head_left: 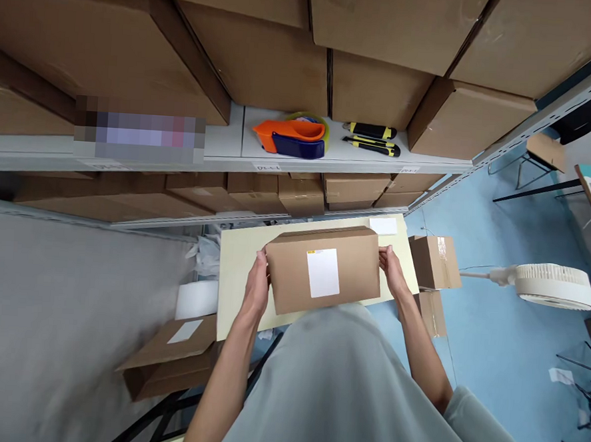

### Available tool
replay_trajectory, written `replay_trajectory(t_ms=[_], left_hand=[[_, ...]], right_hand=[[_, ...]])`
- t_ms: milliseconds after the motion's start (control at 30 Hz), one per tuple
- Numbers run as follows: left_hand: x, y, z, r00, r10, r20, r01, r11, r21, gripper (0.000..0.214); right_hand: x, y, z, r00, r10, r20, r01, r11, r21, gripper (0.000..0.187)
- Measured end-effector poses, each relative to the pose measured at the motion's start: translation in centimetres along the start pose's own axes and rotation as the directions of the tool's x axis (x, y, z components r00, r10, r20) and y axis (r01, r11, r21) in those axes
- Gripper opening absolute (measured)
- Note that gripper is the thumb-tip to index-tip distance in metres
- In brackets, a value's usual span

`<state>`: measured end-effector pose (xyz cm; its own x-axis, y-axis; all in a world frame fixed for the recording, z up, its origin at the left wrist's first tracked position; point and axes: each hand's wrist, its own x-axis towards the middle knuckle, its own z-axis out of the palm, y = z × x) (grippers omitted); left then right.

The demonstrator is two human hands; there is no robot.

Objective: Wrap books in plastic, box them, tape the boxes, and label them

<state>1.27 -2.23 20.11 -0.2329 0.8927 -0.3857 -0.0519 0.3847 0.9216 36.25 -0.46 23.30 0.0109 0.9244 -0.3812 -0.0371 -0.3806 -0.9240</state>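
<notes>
A brown cardboard box [292, 281] with a white label [323, 274] on the side facing me is held between my two hands, over a pale yellow table [237, 264]. My left hand [257, 282] presses on its left end, with some fingers hidden behind the edge. At the opposite end, my right hand [391, 269] grips the right edge, fingers bent around it. The box's lower edge is close to my shirt. On the table behind the box lies a white paper [383, 226].
Above the table, a shelf [229, 151] holds large cartons, an orange and blue tape dispenser [291, 134] and yellow-black utility knives [373, 139]. Cartons [434, 261] stand on the floor at right, near a white fan [554, 285]. An open carton [172, 357] and a white roll [197, 300] are at left.
</notes>
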Motion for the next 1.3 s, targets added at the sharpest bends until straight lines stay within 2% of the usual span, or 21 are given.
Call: replay_trajectory(t_ms=[67, 133, 233, 333, 533, 633, 733, 867, 967, 1100, 1200, 1300], left_hand=[[-0.4, 0.5, 0.2, 0.999, -0.007, -0.038, 0.005, 0.997, -0.075, 0.078], [-0.6, 0.4, 0.4, 0.996, 0.047, -0.077, -0.053, 0.995, -0.08, 0.073], [-0.6, -1.0, 0.7, 0.991, 0.101, -0.088, -0.101, 0.995, 0.004, 0.068], [-0.8, -3.1, 0.8, 0.994, 0.074, -0.083, -0.071, 0.997, 0.033, 0.067], [-1.7, -6.4, 0.7, 0.997, -0.04, -0.069, 0.043, 0.998, 0.041, 0.069], [-2.3, -7.5, 0.2, 0.995, -0.094, -0.03, 0.095, 0.995, 0.017, 0.07], [-2.9, -8.1, -0.1, 0.993, -0.116, -0.005, 0.116, 0.993, 0.007, 0.071], [-2.8, -7.6, 0.6, 0.991, -0.132, -0.002, 0.132, 0.991, 0.018, 0.079], [-2.5, -6.4, 1.3, 0.99, -0.126, 0.055, 0.122, 0.99, 0.068, 0.081], [-2.2, -4.8, 1.2, 0.99, -0.096, 0.101, 0.084, 0.99, 0.115, 0.076], [-2.0, -4.2, 0.4, 0.993, -0.097, 0.065, 0.085, 0.981, 0.172, 0.069], [-1.8, -4.1, -0.5, 0.995, -0.091, -0.037, 0.098, 0.961, 0.257, 0.068]], right_hand=[[-0.4, -0.4, -0.2, 0.995, -0.088, -0.056, 0.09, 0.995, 0.041, 0.063], [-0.5, -0.7, -0.3, 0.986, -0.137, -0.096, 0.139, 0.99, 0.013, 0.058], [-0.6, -0.5, -0.3, 0.977, -0.139, -0.161, 0.126, 0.988, -0.088, 0.05], [-0.6, 0.6, -0.1, 0.974, -0.115, -0.196, 0.101, 0.992, -0.08, 0.047], [0.3, 5.3, -0.7, 0.99, -0.002, -0.139, 0.003, 1.0, 0.005, 0.054], [-0.2, 7.8, -1.5, 0.993, 0.055, -0.102, -0.054, 0.998, 0.017, 0.055], [-1.1, 9.0, -2.0, 0.995, 0.083, -0.058, -0.083, 0.997, 0.0, 0.051], [-1.1, 8.5, -1.4, 0.992, 0.112, -0.059, -0.115, 0.993, -0.038, 0.061], [-0.5, 7.1, -0.2, 0.996, 0.082, -0.02, -0.084, 0.992, -0.091, 0.07], [-0.5, 5.2, 1.3, 0.997, 0.066, -0.043, -0.073, 0.979, -0.189, 0.065], [-1.0, 4.4, 1.8, 0.992, 0.08, -0.099, -0.106, 0.951, -0.29, 0.061], [-1.6, 4.1, 2.0, 0.983, 0.069, -0.17, -0.133, 0.906, -0.401, 0.06]])
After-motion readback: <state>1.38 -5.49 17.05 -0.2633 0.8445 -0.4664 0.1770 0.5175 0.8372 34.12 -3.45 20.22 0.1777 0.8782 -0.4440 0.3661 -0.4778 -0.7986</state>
